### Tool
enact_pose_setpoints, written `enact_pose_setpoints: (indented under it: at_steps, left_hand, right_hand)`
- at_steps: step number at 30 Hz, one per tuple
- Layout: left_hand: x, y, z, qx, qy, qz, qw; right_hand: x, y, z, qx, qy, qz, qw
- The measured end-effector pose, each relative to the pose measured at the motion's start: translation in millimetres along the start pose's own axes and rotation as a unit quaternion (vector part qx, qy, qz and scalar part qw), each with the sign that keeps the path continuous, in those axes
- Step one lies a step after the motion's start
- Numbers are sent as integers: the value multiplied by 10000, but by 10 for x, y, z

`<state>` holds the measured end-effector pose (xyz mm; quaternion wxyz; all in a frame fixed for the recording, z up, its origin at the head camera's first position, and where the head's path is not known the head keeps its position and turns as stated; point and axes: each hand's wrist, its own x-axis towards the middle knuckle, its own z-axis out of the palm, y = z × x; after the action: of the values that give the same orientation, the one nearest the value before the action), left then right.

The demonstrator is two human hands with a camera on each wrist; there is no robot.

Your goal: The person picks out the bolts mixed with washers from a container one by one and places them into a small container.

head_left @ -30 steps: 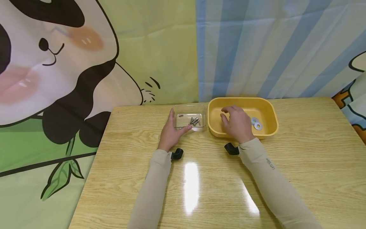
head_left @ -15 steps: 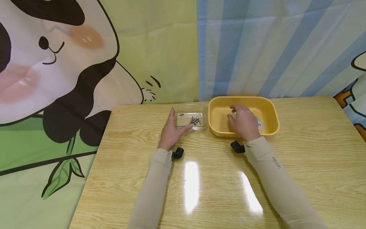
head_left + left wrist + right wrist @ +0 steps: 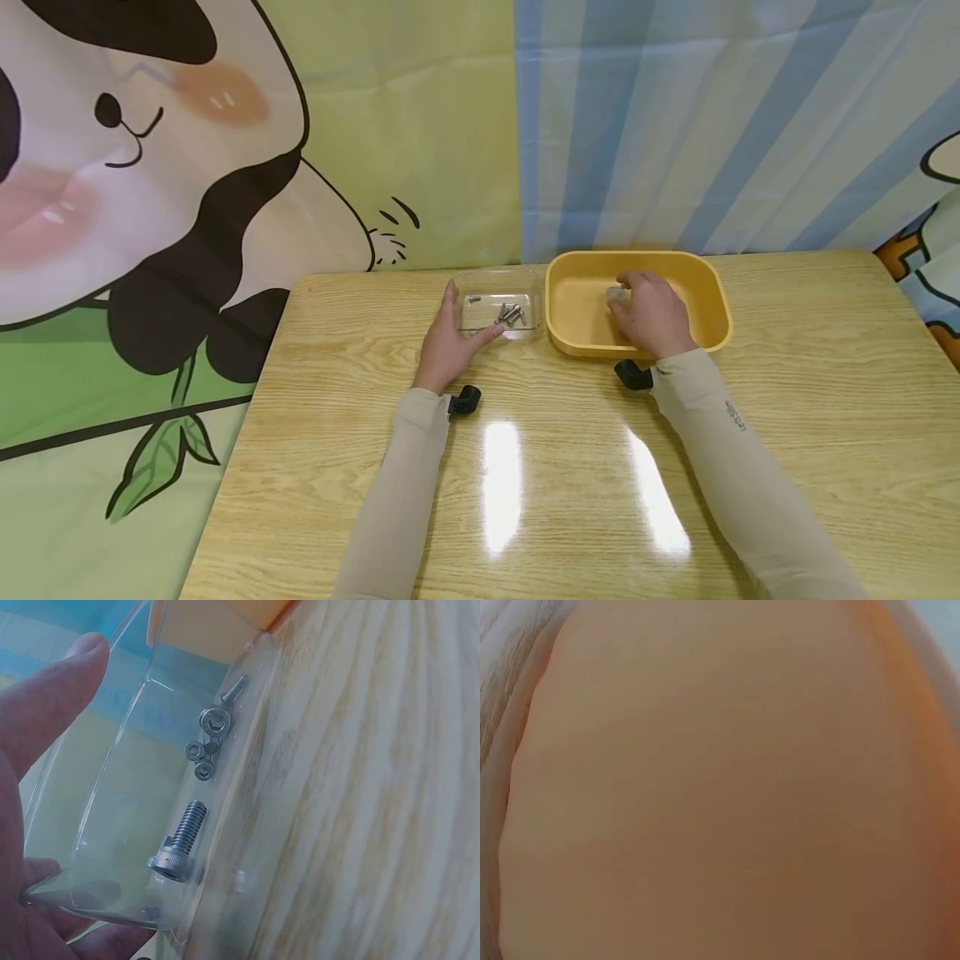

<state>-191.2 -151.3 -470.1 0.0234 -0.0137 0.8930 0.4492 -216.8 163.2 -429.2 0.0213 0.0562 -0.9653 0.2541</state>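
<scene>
My left hand (image 3: pixel 447 348) grips the near left corner of a clear plastic box (image 3: pixel 487 287). Its thumb lies along the front wall, and the fingers are at the left side. Several metal socket-head screws (image 3: pixel 512 315) lie in the box; one larger screw (image 3: pixel 180 844) stands out in the left wrist view. Inside the yellow tub (image 3: pixel 581 346), my right hand (image 3: pixel 654 315) pinches silvery washers (image 3: pixel 618 294) between thumb and fingers; how many is unclear. The right wrist view is mostly a blurred tan surface, which hides the fingertips.
The box and the tub stand side by side at the back of a wooden table (image 3: pixel 555 467). Behind them hangs a printed cloth (image 3: pixel 420 150) with a panda and stripes. A black wrist camera mount (image 3: pixel 633 375) sits close to the tub's front rim.
The right hand has moved rightward inside the tub and closed its fingers on the washers, which lay on the tub's floor before. My left hand has kept its place on the box.
</scene>
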Motion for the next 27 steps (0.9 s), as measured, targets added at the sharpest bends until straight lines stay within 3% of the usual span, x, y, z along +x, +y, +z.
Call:
enact_pose_setpoints:
  at_steps: [13,27]
  left_hand:
    - [-5,-11,-6,17,-36,36,10000]
    - [-13,-6,-11,-24,-49,13,10000]
  right_hand:
    - [77,73,41,-225,-655,183,9974]
    - [118,75,32,-552,-1316,111,9897]
